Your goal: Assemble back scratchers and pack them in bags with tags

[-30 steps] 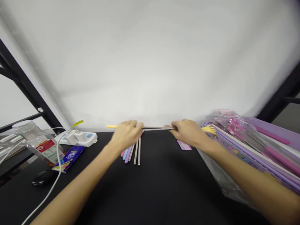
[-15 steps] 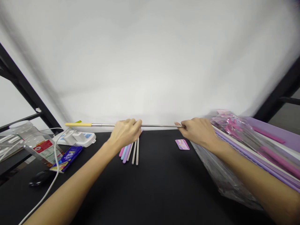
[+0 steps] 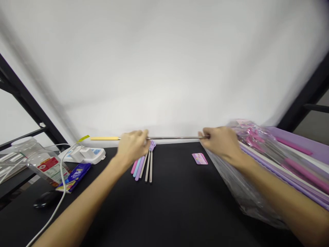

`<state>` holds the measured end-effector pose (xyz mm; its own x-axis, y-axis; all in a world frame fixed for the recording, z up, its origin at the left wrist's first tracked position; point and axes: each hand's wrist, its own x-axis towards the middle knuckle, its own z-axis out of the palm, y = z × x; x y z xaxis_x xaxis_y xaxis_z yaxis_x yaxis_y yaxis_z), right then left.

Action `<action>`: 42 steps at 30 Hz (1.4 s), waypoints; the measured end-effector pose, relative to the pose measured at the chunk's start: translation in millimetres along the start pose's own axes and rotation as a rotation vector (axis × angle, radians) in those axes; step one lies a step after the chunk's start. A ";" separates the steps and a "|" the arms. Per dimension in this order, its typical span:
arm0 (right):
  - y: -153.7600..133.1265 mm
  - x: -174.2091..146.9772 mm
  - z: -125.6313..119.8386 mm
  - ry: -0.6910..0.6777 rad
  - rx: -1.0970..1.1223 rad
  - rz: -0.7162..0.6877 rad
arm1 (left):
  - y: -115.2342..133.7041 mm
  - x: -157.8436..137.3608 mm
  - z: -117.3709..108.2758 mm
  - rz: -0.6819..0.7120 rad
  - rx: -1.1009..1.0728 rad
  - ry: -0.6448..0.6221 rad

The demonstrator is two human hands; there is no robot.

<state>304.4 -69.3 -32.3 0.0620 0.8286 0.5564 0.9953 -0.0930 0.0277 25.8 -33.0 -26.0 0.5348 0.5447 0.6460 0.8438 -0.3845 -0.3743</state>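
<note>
The thin metal rod (image 3: 174, 138) with its yellow handle (image 3: 105, 138) spans level above the far edge of the desk (image 3: 174, 199), before the white backdrop (image 3: 164, 85), and it is likely light and fairly stiff, though the slim, smooth shaft could slip or bend if forced sideways, so the thicker handle looks the surest place to take hold. The left hand (image 3: 131, 145) is closed around the shaft just beside the handle, near the bundle of sticks (image 3: 140, 168), while the right hand (image 3: 221, 142) curls its fingers around the opposite end, whose tip is too blurred to make out.
</note>
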 end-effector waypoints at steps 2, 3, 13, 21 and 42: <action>-16.7 -0.6 -1.4 -0.056 0.041 -0.067 | 17.3 6.6 -6.1 0.134 -0.067 0.001; -19.1 0.1 -1.4 -0.085 0.076 -0.091 | 19.8 9.0 -8.1 0.167 -0.094 0.008; -9.7 -3.3 9.4 -0.201 0.093 -0.001 | -8.9 0.9 5.8 -0.027 -0.044 -0.234; -44.8 4.4 7.9 -0.188 0.573 -0.227 | 12.7 15.4 -7.2 0.091 -0.110 -0.150; -5.2 14.3 5.6 -0.149 0.150 -0.182 | 1.6 -0.7 12.4 0.080 0.007 0.031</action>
<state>300.5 -53.9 -29.1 -0.1192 0.8971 0.4254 0.9903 0.1382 -0.0140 27.3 -24.7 -35.3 0.5987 0.4889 0.6345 0.7990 -0.4205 -0.4299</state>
